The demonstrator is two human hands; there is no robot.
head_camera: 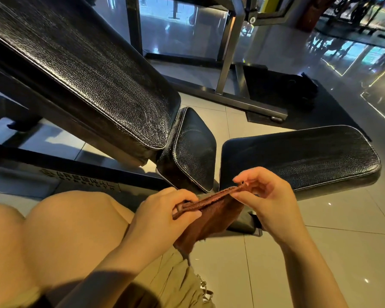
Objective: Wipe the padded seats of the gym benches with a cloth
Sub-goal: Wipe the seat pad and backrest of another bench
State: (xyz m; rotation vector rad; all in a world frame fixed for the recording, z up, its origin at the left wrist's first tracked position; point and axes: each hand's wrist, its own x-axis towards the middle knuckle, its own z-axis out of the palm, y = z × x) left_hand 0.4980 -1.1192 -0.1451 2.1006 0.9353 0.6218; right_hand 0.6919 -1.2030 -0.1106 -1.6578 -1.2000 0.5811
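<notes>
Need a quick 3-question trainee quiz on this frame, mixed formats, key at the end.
1. True or false: the brown cloth is lying flat on a bench pad.
2. Which hand pinches the cloth's upper corner? A. left hand B. right hand C. neither
3. Fill in: the flat seat pad lies to the ____ of the inclined backrest pad in the head view.

Key: 1 false, both hands hold it off the pads. 2 B. 3 right.
</notes>
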